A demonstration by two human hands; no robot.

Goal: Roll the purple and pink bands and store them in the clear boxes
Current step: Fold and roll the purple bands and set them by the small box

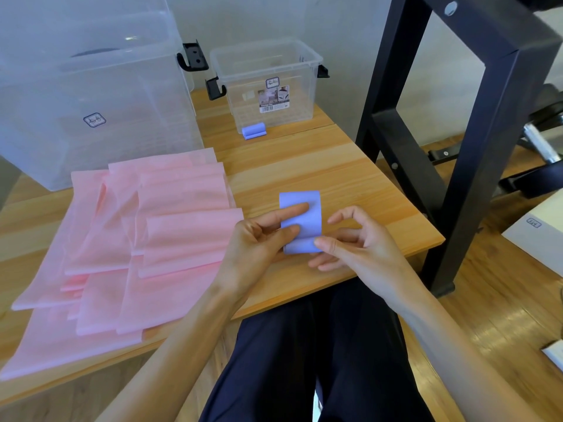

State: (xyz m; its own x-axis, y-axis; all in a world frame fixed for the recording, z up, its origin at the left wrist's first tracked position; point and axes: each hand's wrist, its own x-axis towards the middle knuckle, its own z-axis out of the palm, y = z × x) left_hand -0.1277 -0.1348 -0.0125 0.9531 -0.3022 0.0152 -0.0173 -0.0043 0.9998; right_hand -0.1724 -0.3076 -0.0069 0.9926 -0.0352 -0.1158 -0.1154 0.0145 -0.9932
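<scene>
Head view: near the worktop (350, 178) edge, a purple band (304, 222) is pinned flat by the left hand (262, 239) while its near end is pinched by the right hand (353, 242), seemingly for rolling.

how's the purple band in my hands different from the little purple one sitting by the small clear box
The purple band in hand lies mostly flat and unrolled, pinched by both hands; the purple band by the box is already a compact roll, untouched. The first sits near the table's front edge, the second farther back. Both are the same purple.

Wooden table (335, 175), pink bands (137, 239), purple band (304, 214), two clear boxes (268, 83)
</scene>
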